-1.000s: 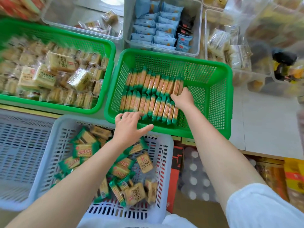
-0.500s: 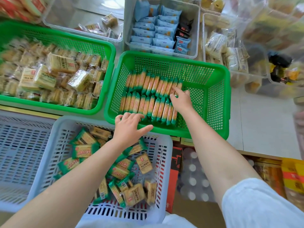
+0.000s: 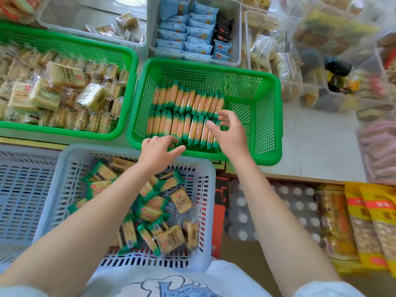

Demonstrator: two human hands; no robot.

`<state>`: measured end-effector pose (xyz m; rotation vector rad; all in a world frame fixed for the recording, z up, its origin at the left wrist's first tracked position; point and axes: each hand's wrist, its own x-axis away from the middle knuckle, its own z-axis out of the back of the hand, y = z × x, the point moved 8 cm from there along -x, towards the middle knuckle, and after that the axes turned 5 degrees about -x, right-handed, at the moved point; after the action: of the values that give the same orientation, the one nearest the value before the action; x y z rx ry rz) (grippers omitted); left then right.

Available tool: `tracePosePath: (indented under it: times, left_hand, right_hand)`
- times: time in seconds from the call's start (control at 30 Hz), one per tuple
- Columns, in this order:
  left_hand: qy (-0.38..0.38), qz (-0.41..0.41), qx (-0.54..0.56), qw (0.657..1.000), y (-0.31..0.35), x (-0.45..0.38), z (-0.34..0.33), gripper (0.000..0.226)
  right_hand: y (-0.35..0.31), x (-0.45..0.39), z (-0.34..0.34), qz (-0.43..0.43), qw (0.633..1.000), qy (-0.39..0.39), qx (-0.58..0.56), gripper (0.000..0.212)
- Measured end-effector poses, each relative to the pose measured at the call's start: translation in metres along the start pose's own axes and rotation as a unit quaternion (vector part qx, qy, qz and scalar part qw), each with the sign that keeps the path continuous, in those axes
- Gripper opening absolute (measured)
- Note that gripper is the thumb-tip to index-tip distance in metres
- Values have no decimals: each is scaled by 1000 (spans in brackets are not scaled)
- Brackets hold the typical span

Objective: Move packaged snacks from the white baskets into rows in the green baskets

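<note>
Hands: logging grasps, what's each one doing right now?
Left hand: open, holding nothing.
Right hand: open, fingers at the front row of snack packs.

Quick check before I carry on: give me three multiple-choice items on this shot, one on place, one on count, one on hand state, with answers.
1. Where do the standing packets sit?
A. right green basket
B. left green basket
C. clear bin

2. How many rows do they form?
A. one
B. two
C. four

3. What is the right hand doing?
A. gripping a bottle
B. fingers spread at the near row's right end
C. resting in the white basket

Answers: 1 A, they stand inside that basket; 2 B, a far and a near row; 3 B, no packet visibly held.
</note>
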<state>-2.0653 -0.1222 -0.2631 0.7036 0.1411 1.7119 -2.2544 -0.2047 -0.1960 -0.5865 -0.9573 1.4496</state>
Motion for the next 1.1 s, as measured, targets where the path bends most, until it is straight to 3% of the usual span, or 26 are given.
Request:
tracePosePath:
  times: [0.1,0.17,0.2,0.3,0.37,0.43,0.53,0.67,0.8,0.93,1.1]
  left_hand:
    - [108,-31,77,991,-5,37,25,36]
    - [150,-37,87,984,-14,73,31,28]
    - [120,-27,92,988,-20,88,22,28]
    - [-75,35,101,991,-50,124,-40,35]
    - [-163,58,92,981,-69,148,-72,43]
    - [-197,66,83,975,-80,165,-87,48]
    - [-199,64,89,974,-88,179,-89,52]
    - [-188,44,99,976,-95,182,-81,50]
    - [-189,19,116,975,-100,184,-76,47]
    - [-190,7,131,973,-105,187,-73,45]
    - [-209,1,135,969,-114,193,-71,45]
  right_hand:
    - [-7,69,2,30,998,24,-47,22]
    - [8,109,-12,3,999,-3,-49,14]
    - [21,126,-27,-22,998,-39,-35,12]
    - [64,170,-84,-102,973,-200,49,15]
    - [89,191,-117,-132,946,-271,120,32]
    - [110,207,-138,-160,916,-304,206,64]
    - [133,225,-153,-196,860,-327,340,110]
    - [135,235,-166,-196,816,-322,438,129]
    - [130,235,-165,-211,824,-296,436,121]
    - [133,249,-174,-245,872,-285,314,95]
    - [139,261,-161,-278,885,-284,242,60]
